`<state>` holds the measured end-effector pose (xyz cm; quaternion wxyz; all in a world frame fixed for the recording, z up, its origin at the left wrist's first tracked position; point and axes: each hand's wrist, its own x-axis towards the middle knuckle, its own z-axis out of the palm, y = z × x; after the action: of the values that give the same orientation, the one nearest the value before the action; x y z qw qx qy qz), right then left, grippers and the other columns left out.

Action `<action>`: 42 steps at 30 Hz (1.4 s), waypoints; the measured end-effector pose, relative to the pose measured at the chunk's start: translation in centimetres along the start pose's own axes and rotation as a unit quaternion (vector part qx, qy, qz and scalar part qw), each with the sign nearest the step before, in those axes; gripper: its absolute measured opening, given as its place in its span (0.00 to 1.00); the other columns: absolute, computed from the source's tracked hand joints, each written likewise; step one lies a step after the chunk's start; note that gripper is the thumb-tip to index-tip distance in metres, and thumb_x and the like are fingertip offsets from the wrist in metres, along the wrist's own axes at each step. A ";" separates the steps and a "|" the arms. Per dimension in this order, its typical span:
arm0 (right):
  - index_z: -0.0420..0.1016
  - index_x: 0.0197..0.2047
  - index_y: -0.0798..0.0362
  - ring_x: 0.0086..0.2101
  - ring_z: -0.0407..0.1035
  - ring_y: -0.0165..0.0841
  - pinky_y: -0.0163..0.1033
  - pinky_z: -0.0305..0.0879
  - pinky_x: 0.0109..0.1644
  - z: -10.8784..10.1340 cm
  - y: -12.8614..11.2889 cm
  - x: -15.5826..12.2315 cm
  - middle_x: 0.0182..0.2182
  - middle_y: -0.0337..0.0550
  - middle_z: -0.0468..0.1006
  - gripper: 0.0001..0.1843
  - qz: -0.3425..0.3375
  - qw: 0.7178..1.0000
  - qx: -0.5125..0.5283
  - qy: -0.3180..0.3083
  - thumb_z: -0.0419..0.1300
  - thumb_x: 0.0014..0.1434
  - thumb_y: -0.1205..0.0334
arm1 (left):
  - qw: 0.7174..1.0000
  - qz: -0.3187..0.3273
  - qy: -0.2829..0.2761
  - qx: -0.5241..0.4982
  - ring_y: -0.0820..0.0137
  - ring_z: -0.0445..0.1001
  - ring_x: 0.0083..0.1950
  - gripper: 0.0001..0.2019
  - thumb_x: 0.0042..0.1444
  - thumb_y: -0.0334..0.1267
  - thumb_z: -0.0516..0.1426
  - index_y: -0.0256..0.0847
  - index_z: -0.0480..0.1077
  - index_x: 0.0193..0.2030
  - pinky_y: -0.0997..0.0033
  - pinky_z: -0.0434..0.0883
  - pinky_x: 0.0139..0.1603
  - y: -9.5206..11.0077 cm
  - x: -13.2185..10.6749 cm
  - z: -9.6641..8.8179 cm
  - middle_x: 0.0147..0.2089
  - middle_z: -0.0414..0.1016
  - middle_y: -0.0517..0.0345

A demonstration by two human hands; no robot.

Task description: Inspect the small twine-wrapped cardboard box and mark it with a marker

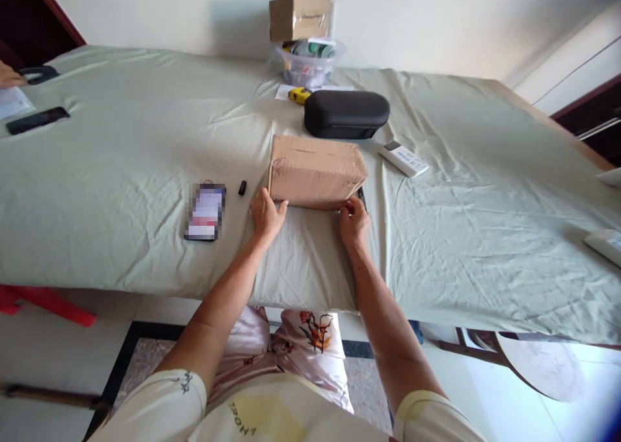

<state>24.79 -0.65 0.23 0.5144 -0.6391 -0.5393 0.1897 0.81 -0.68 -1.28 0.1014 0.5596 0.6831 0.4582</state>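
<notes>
A brown cardboard box point(317, 173) sits on the cloth-covered table in front of me. My left hand point(266, 212) grips its lower left corner, the thumb along the near bottom edge. At the lower right corner, my right hand point(354, 221) holds the box with fingers curled in. A thin dark object point(361, 198) shows just beside the right fingers; its kind is unclear. Left of the box lie a small black object point(242, 187) and a phone point(206, 213) with a blurred screen.
Behind the box are a black hard case point(347, 113), a yellow tape measure point(299, 95) and a plastic basket point(306, 73) with another carton point(305, 16) on top. A white device point(404, 158) lies right. Another person's hand point(10, 76) is far left, near a dark phone point(37, 120).
</notes>
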 end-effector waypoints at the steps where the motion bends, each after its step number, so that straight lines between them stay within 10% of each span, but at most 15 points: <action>1: 0.77 0.53 0.50 0.38 0.79 0.38 0.48 0.74 0.51 0.0 0.1 0.0 0.37 0.44 0.86 0.23 -0.006 1.000 0.012 0.015 0.54 0.54 0.61 | 1.000 0.001 0.007 -0.023 0.44 0.80 0.63 0.28 0.61 0.56 0.66 0.37 0.67 0.56 0.42 0.75 0.65 -0.1 0.0 0.2 0.58 0.79 0.30; 10: 0.67 0.67 0.48 0.39 0.75 0.34 0.44 0.74 0.42 0.7 -0.1 -0.3 0.43 0.43 0.79 0.30 -0.095 0.990 0.005 0.103 0.57 0.62 0.57 | 0.993 0.051 0.050 -0.092 0.45 0.69 0.77 0.45 0.61 0.61 0.66 0.37 0.56 0.74 0.45 0.69 0.76 1.0 -0.4 0.6 0.74 0.67 0.28; 18: 0.46 0.80 0.43 0.55 0.71 0.50 0.72 0.67 0.64 1.5 -1.0 -1.9 0.59 0.53 0.69 0.53 -0.172 0.981 -0.073 0.053 0.68 0.60 0.46 | 0.994 0.078 0.051 -0.065 0.37 0.60 0.80 0.65 0.52 0.69 0.69 0.34 0.42 0.81 0.38 0.61 0.80 2.8 -1.2 0.7 0.78 0.58 0.23; 35: 0.41 0.82 0.40 0.57 0.68 0.51 0.73 0.66 0.62 2.2 -1.1 -2.1 0.62 0.55 0.65 0.55 -0.178 0.972 -0.135 0.072 0.67 0.62 0.40 | 0.998 0.050 0.030 0.015 0.38 0.62 0.80 0.68 0.52 0.73 0.66 0.41 0.32 0.84 0.38 0.64 0.78 4.2 -1.5 0.1 0.79 0.57 0.25; 42: 0.49 0.80 0.38 0.58 0.70 0.47 0.64 0.74 0.60 0.9 -0.7 -1.2 0.60 0.51 0.68 0.51 -0.169 0.984 -0.054 0.035 0.70 0.61 0.50 | 0.995 0.078 0.032 -0.057 0.41 0.61 0.81 0.59 0.55 0.67 0.68 0.46 0.43 0.83 0.39 0.60 0.81 2.1 -0.3 -0.1 0.80 0.60 0.33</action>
<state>23.29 -1.37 0.07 0.5225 -0.5722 -0.6304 0.0481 2.28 -1.10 0.25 0.0751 0.5895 0.6134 0.5202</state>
